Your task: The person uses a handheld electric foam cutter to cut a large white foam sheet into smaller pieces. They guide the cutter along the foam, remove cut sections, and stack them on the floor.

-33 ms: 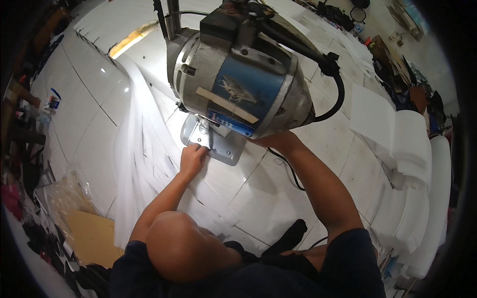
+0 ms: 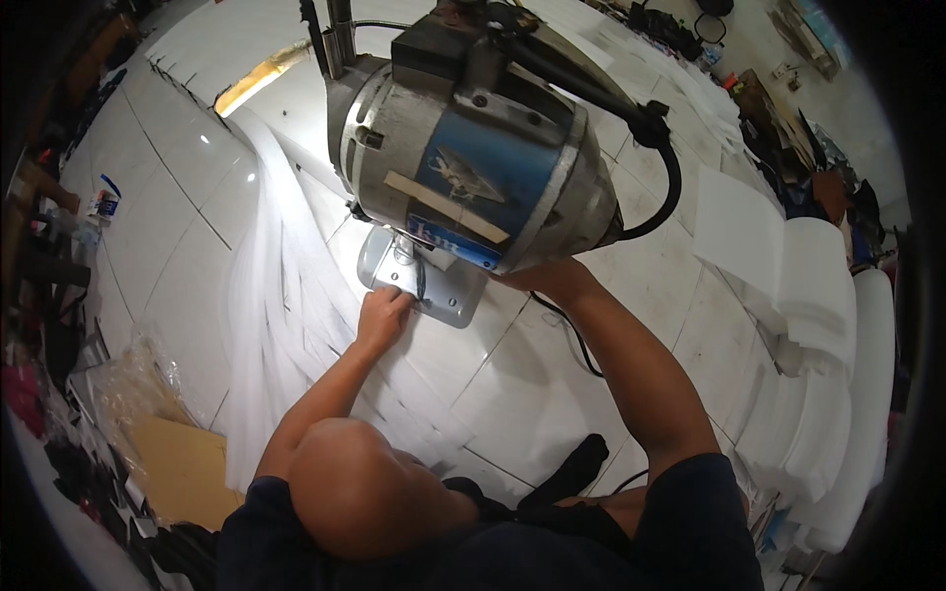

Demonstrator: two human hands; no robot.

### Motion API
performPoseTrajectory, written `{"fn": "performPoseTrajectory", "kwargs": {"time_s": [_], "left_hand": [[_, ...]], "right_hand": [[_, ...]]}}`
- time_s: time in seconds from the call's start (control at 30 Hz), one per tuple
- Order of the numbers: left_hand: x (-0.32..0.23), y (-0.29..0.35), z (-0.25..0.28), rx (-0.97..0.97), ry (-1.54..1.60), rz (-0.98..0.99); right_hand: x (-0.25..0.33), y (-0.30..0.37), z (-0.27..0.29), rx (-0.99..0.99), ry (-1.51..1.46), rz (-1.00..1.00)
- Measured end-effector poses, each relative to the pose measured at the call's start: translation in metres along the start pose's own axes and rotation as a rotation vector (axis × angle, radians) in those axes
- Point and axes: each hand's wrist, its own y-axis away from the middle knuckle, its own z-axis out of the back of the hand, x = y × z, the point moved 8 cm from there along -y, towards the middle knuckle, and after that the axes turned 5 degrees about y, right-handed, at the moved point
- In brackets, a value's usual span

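A fabric cutting machine with a bulky grey and blue motor fills the upper middle, over its grey metal baseplate on the floor. My left hand is closed, its fingers curled at the near left edge of the baseplate. Whatever it pinches there is too small to make out. Behind the motor's underside is my right hand, with its fingers hidden by the housing. Long strips of white foam sheet run along the floor left of the baseplate.
White foam sheets and rolls lie on the right. A black power cable trails behind my right forearm. At lower left are brown cardboard and clear plastic wrap. My bent knee and a dark-socked foot are close by.
The motor housing has shifted very slightly to the left. Both hands and the baseplate stay in nearly the same places.
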Motion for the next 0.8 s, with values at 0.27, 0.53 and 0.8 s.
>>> {"fn": "performPoseTrajectory", "kwargs": {"time_s": [0.27,0.53,0.8], "left_hand": [[-0.12,0.055,-0.029,0.604,0.355,-0.409],[-0.063,0.072,-0.016,0.877,-0.061,-0.081],[0.022,0.103,0.078,1.032,-0.408,0.638]], "right_hand": [[-0.001,-0.005,-0.004,0.136,-0.037,-0.13],[-0.02,0.027,0.013,0.162,0.109,0.024],[-0.093,0.101,0.064,0.363,0.302,-0.208]]}}
